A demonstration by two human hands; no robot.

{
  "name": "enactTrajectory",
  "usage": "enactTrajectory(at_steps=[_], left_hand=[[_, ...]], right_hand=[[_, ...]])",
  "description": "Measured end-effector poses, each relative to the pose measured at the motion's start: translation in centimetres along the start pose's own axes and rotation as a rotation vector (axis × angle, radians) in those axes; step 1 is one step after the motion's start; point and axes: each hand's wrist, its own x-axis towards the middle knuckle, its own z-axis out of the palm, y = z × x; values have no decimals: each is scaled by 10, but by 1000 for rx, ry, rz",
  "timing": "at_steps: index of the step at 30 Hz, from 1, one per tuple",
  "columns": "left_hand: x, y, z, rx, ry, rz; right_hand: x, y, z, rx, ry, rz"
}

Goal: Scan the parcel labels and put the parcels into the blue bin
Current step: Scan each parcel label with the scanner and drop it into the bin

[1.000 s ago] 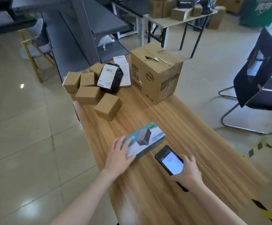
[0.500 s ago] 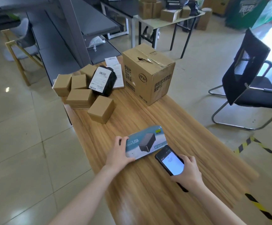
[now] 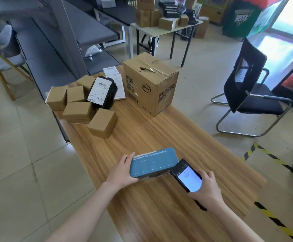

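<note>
Pale floor tiles [image 3: 11,154] surround the wooden table [image 3: 159,130] where I work, with a black chair [image 3: 247,88] off its right edge and yellow-black tape [image 3: 268,156] on the floor beyond that.

My left hand [image 3: 123,172] grips the teal box [image 3: 152,163] by its left end, fingers curled over the far upper edge and thumb under the near lower one. The teal box stands tipped up on a long edge in the near middle of the table, its printed teal face turned toward me.

My right hand [image 3: 207,187] is wrapped round the phone [image 3: 187,175], whose lit white screen faces up. The phone's far end sits just beside the right end of the teal box; I cannot tell whether they touch.

At the far left corner of the table lie the small brown boxes [image 3: 79,110], clustered together, with one loose box [image 3: 102,123] nearest me. A black bag [image 3: 107,95] with a white label leans against that cluster. Some papers [image 3: 119,82] lie between the black bag and a large carton [image 3: 149,84], which stands upright at the far right edge.
</note>
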Motion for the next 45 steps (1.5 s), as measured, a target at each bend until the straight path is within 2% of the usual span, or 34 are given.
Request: enactTrajectory(at_steps=[7, 11, 15, 24, 33, 45], left_hand=[[2, 4, 7, 79, 189, 83], [-14, 4, 13, -48, 119, 163], [-31, -1, 16, -48, 134, 220], [-25, 1, 3, -60, -34, 83], [-11, -1, -18, 19, 66, 205], [-9, -15, -28, 116, 98, 238]], right_hand=[[-10, -12, 8, 17, -1, -3], [-16, -17, 12, 9, -22, -24], [-22, -20, 8, -41, -33, -87], [-25, -21, -12, -223, -28, -201], [-19, -44, -20, -587, 46, -406], [-11, -64, -21, -658, 92, -416]])
